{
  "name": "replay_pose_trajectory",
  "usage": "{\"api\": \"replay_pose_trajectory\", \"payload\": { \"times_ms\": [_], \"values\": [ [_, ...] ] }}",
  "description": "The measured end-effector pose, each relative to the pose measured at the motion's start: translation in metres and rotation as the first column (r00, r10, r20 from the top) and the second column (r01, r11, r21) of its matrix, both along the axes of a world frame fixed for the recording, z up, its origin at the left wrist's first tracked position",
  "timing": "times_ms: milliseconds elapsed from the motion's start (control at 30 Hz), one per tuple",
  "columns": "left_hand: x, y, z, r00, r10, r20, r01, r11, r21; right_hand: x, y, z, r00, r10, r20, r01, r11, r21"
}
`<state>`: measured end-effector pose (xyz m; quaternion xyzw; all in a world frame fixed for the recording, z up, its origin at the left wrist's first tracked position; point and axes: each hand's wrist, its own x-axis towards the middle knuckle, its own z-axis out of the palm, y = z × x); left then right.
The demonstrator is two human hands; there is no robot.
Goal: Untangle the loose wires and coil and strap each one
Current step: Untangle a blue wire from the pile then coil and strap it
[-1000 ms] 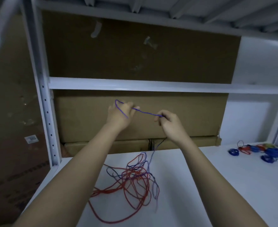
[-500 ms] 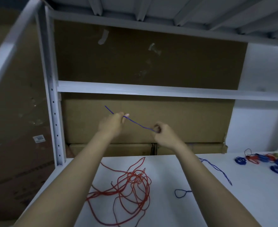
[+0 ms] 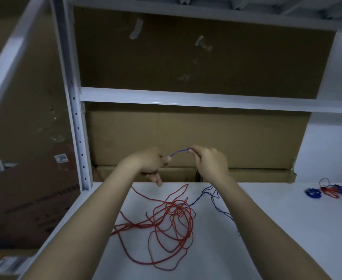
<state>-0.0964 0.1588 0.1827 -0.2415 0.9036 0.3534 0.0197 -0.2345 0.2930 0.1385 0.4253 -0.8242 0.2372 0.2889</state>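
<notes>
In the head view, a short arched stretch of blue wire (image 3: 179,152) is held raised above the white table (image 3: 277,229), in front of the cardboard boxes (image 3: 236,138) stacked at the back of the shelf. One end of that stretch is pinched at the fingertips of the left hand (image 3: 150,162), whose other fingers are curled, with one finger pointing down toward the table. The other end is pinched by the right hand (image 3: 211,161), its fingers curled round the wire. Below the right hand, the rest of the blue wire is seen trailing down onto the table, where it lies in loose bends just beside the right forearm. A tangled heap of red wire (image 3: 170,223) is spread on the table between the two forearms, and it is touched at its right edge by a blue strand. Small coiled bundles (image 3: 327,190) of blue and red wire are laid near the far right edge of the table, well apart from the heap. A white shelf upright (image 3: 76,118) is seen at the left.
</notes>
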Motion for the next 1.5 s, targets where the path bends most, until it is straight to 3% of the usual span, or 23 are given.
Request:
{"api": "replay_pose_trajectory", "payload": {
  "times_ms": [100, 200, 333, 433, 500, 567, 633, 700, 800, 933, 1000, 1067, 1100, 1167, 1233, 1267, 1300, 1333, 1367, 1400, 1467, 1500],
  "values": [
    [0.008, 0.005, 0.006, 0.994, 0.051, 0.095, -0.033, 0.982, -0.184, 0.006, -0.005, -0.005, 0.992, 0.038, -0.12, -0.047, 0.996, -0.077],
    [0.006, 0.003, 0.001, 0.984, 0.058, 0.17, 0.028, 0.883, -0.468, 0.012, -0.011, -0.012, 0.987, 0.04, -0.153, -0.06, 0.99, -0.129],
    [0.004, -0.005, -0.015, 0.986, 0.158, 0.058, -0.114, 0.878, -0.465, 0.009, -0.013, -0.019, 0.989, 0.036, -0.142, -0.048, 0.995, -0.083],
    [0.004, -0.016, -0.029, 0.984, 0.136, -0.116, -0.167, 0.928, -0.332, 0.005, -0.013, -0.023, 0.993, 0.02, -0.116, -0.022, 1.0, -0.018],
    [0.008, -0.024, -0.033, 0.943, 0.145, -0.299, -0.168, 0.985, -0.051, 0.003, -0.01, -0.023, 0.996, 0.009, -0.094, -0.013, 0.999, -0.039],
    [0.012, -0.029, -0.038, 0.872, 0.217, -0.439, -0.112, 0.961, 0.252, 0.002, -0.008, -0.023, 0.997, 0.017, -0.071, -0.022, 0.998, -0.067],
    [0.014, -0.033, -0.041, 0.858, 0.251, -0.448, -0.141, 0.954, 0.265, 0.002, -0.006, -0.022, 0.998, 0.022, -0.064, -0.027, 0.996, -0.081],
    [0.014, -0.037, -0.041, 0.898, 0.216, -0.384, -0.173, 0.975, 0.142, 0.001, -0.005, -0.021, 0.996, 0.026, -0.084, -0.032, 0.997, -0.07],
    [0.007, -0.028, -0.033, 0.951, 0.089, -0.297, -0.057, 0.992, 0.112, 0.004, -0.009, -0.02, 0.984, 0.079, -0.163, -0.083, 0.996, -0.018],
    [0.001, -0.006, -0.037, 0.939, 0.01, -0.345, 0.137, 0.907, 0.398, 0.009, -0.012, -0.018, 0.98, 0.128, -0.154, -0.163, 0.957, -0.24],
    [-0.001, -0.001, -0.042, 0.861, 0.08, -0.503, 0.298, 0.722, 0.625, 0.004, -0.013, -0.018, 0.967, 0.239, 0.083, -0.197, 0.917, -0.348],
    [-0.004, 0.003, -0.039, 0.71, 0.245, -0.66, 0.505, 0.477, 0.72, 0.003, -0.016, -0.023, 0.769, 0.442, 0.462, -0.315, 0.891, -0.328],
    [-0.007, 0.003, -0.035, 0.632, 0.334, -0.699, 0.564, 0.421, 0.71, 0.008, -0.016, -0.03, 0.664, 0.472, 0.58, -0.392, 0.88, -0.267],
    [-0.02, 0.0, -0.031, 0.474, 0.485, -0.735, 0.566, 0.471, 0.676, 0.019, -0.011, -0.051, 0.603, 0.465, 0.648, -0.532, 0.84, -0.107],
    [-0.029, -0.008, -0.038, 0.424, 0.552, -0.718, 0.424, 0.579, 0.696, 0.027, -0.001, -0.072, 0.67, 0.476, 0.569, -0.589, 0.808, 0.017],
    [-0.031, -0.012, -0.045, 0.469, 0.514, -0.718, 0.244, 0.706, 0.665, 0.028, 0.004, -0.074, 0.707, 0.498, 0.503, -0.587, 0.809, 0.023],
    [-0.03, -0.014, -0.052, 0.583, 0.397, -0.709, 0.031, 0.861, 0.507, 0.027, 0.008, -0.072, 0.738, 0.521, 0.429, -0.571, 0.821, -0.016],
    [-0.027, -0.015, -0.062, 0.739, 0.229, -0.633, -0.078, 0.963, 0.257, 0.021, 0.01, -0.066, 0.774, 0.53, 0.346, -0.539, 0.839, -0.08],
    [-0.023, -0.012, -0.071, 0.86, 0.064, -0.506, -0.034, 0.997, 0.07, 0.013, 0.011, -0.058, 0.815, 0.519, 0.258, -0.497, 0.855, -0.148],
    [-0.019, -0.007, -0.077, 0.916, -0.053, -0.398, 0.065, 0.998, 0.017, 0.004, 0.012, -0.048, 0.86, 0.476, 0.183, -0.443, 0.876, -0.193],
    [-0.008, 0.004, -0.081, 0.926, -0.123, -0.356, 0.222, 0.941, 0.254, -0.014, 0.012, -0.036, 0.902, 0.381, 0.201, -0.341, 0.917, -0.209],
    [-0.004, 0.007, -0.08, 0.91, -0.118, -0.398, 0.309, 0.831, 0.462, -0.019, 0.01, -0.036, 0.889, 0.354, 0.289, -0.311, 0.932, -0.184]
  ]
}}
